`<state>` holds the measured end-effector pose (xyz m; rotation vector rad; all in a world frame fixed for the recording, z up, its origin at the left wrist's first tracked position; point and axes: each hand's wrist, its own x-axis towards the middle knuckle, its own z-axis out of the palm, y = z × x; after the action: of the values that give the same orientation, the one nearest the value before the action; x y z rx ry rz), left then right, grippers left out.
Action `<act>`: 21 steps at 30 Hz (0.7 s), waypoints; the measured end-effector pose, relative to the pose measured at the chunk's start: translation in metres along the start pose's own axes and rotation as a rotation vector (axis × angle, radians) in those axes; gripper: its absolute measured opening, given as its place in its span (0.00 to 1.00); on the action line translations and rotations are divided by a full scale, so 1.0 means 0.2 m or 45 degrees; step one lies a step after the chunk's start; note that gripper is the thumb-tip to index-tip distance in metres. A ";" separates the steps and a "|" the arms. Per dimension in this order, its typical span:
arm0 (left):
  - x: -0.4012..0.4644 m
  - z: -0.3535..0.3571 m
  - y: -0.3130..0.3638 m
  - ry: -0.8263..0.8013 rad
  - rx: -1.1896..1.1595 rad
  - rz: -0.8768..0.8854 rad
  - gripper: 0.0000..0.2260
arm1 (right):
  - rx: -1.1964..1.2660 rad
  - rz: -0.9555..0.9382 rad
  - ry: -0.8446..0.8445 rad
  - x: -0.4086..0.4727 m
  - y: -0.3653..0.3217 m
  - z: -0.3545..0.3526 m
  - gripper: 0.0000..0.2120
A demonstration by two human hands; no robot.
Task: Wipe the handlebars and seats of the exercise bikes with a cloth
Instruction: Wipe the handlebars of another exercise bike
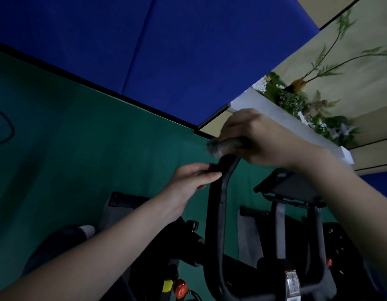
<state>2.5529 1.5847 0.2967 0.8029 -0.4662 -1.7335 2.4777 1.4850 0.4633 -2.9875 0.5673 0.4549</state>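
Observation:
The exercise bike's black handlebar (223,192) rises from the bottom of the view to a curved tip at centre. My right hand (255,137) grips a grey cloth (223,146) and presses it on the tip of the bar. My left hand (190,181) reaches in from the left, thumb and fingers extended and touching the bar just below the tip. The bike's seat is not in view.
A dark console screen (290,185) sits on the bike's stem to the right. Red knobs (180,288) show low on the frame. Green floor (79,148) lies around, a blue wall (166,51) behind, and a white planter (275,118) with plants at right.

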 end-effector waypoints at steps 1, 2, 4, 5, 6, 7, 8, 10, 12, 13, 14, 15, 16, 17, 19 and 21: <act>0.00 0.00 0.01 -0.003 0.017 -0.004 0.08 | 0.029 0.058 0.139 -0.02 0.01 0.00 0.07; 0.00 -0.01 0.01 -0.007 0.031 -0.007 0.09 | 0.033 0.112 0.271 -0.04 0.00 0.02 0.08; -0.01 -0.02 0.03 -0.023 0.058 -0.013 0.09 | 0.011 0.195 0.492 -0.08 -0.05 0.10 0.07; -0.01 -0.02 0.04 -0.035 0.072 -0.013 0.07 | -0.002 0.253 0.580 -0.10 -0.09 0.16 0.06; -0.01 -0.02 0.05 -0.044 0.086 -0.011 0.06 | -0.010 0.324 0.665 -0.12 -0.12 0.21 0.05; -0.01 -0.02 0.05 -0.047 0.096 -0.011 0.06 | -0.003 0.398 0.757 -0.15 -0.15 0.27 0.05; 0.00 -0.02 0.06 -0.048 0.100 -0.012 0.06 | 0.022 0.471 0.854 -0.17 -0.18 0.31 0.05; 0.00 -0.02 0.07 -0.054 0.106 -0.016 0.08 | 0.120 0.635 1.040 -0.20 -0.26 0.42 0.05; 0.00 -0.02 0.07 -0.048 0.124 -0.022 0.10 | 0.238 0.838 1.190 -0.21 -0.36 0.51 0.05; 0.00 -0.02 0.08 -0.042 0.137 -0.026 0.10 | 0.303 0.936 1.244 -0.20 -0.41 0.55 0.06; 0.00 -0.02 0.08 -0.039 0.154 -0.033 0.10 | 0.363 1.021 1.289 -0.20 -0.45 0.58 0.05; 0.00 -0.02 0.09 -0.036 0.174 -0.041 0.10 | 0.406 1.091 1.328 -0.19 -0.49 0.60 0.05; 0.00 -0.02 0.09 -0.033 0.191 -0.048 0.10 | 0.431 1.151 1.363 -0.18 -0.52 0.61 0.05; 0.00 -0.02 0.10 -0.033 0.201 -0.058 0.10 | 0.446 1.210 1.394 -0.17 -0.54 0.62 0.04; 0.00 -0.02 0.11 -0.042 0.205 -0.079 0.08 | 0.488 1.353 1.479 -0.14 -0.56 0.61 0.05; -0.01 -0.02 0.12 -0.033 0.230 -0.094 0.10 | 0.550 1.498 1.626 -0.10 -0.56 0.58 0.06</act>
<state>2.5720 1.5795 0.3098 0.9369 -0.6241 -1.7896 2.4694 1.6109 0.3592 -1.8218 2.0405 -1.4401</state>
